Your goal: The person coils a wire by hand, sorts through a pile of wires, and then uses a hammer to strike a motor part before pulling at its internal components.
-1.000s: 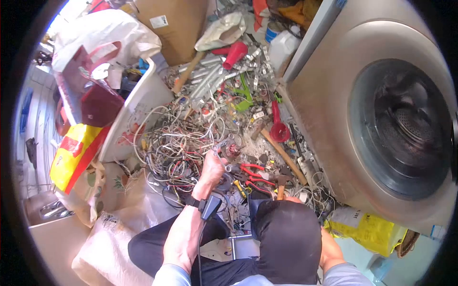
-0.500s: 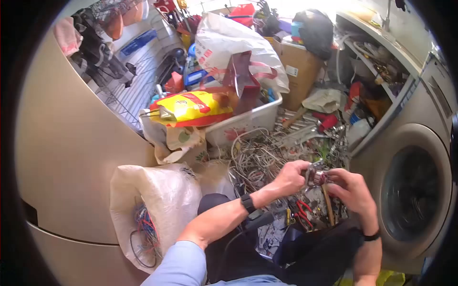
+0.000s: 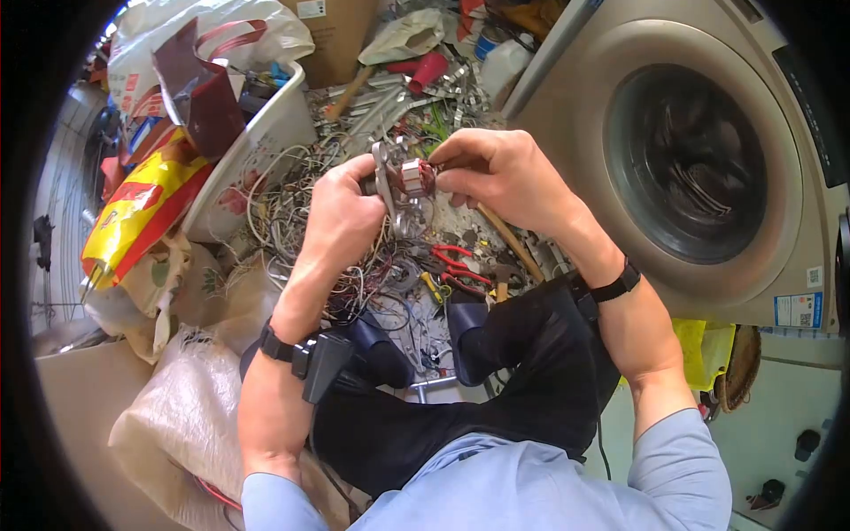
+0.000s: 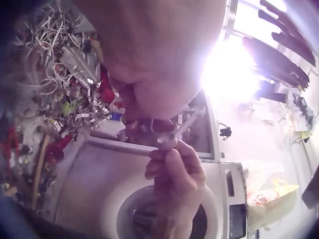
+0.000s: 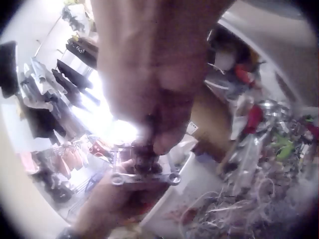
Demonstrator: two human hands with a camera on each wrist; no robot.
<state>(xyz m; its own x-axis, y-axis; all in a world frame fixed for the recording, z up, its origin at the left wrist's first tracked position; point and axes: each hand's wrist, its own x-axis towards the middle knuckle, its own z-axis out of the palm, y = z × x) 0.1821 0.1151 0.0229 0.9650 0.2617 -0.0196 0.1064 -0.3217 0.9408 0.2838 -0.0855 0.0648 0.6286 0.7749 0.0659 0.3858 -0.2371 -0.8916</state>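
Observation:
Both hands meet at a small motor part with a rotor (image 3: 413, 177) of red-brown windings and a pale metal core, set in a silvery metal bracket (image 3: 382, 181). My left hand (image 3: 343, 212) grips the bracket side, thumb and fingers curled around it. At the other end, the fingertips of my right hand (image 3: 509, 173) pinch the rotor. In the right wrist view, round eyelets show at the ends of the bracket (image 5: 144, 178). The part is held up above a pile of tangled cables (image 3: 292, 212).
Red-handled pliers (image 3: 456, 261), a yellow screwdriver (image 3: 431, 285) and a wooden handle (image 3: 512, 243) lie on the littered floor. A washing machine (image 3: 567, 168) stands right, a white bin (image 3: 266, 133) left. A woven sack (image 3: 177, 416) sits by the left knee.
The right hand has risen from beside the knee, near a hammer, to the motor part. My left hand has lifted the part off the cable pile. The head view swung left, then back.

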